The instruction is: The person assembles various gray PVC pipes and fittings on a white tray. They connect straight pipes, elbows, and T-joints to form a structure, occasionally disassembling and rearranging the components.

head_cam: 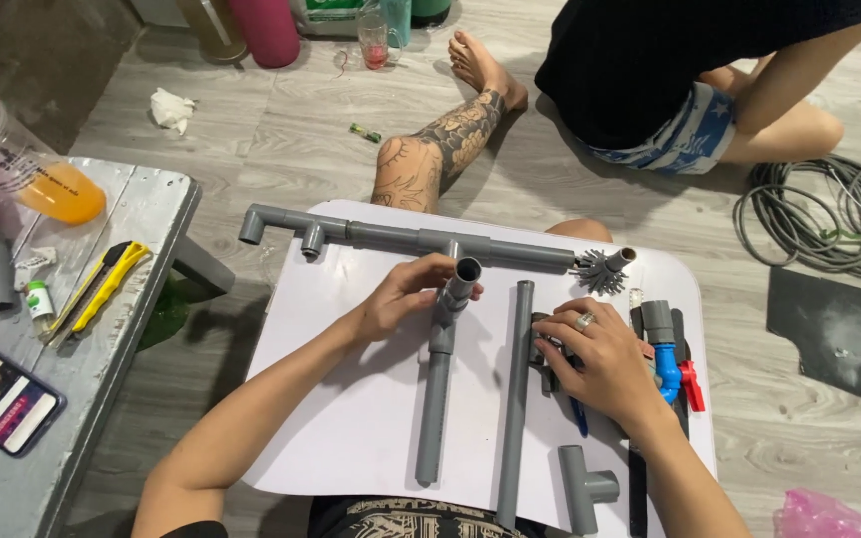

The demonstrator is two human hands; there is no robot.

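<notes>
Orange drink sits in a clear plastic cup at ten o'clock, on the grey side table. Both arms reach up from six o'clock over the white board. The left hand curls tight around the top of a grey pipe with a fitting, near the middle. The right hand, at three o'clock, lies half bent, fingers resting on a small dark part just beside a long straight pipe.

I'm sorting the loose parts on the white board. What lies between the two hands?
In the head view, one straight grey pipe lies between the left hand and right hand.
</notes>
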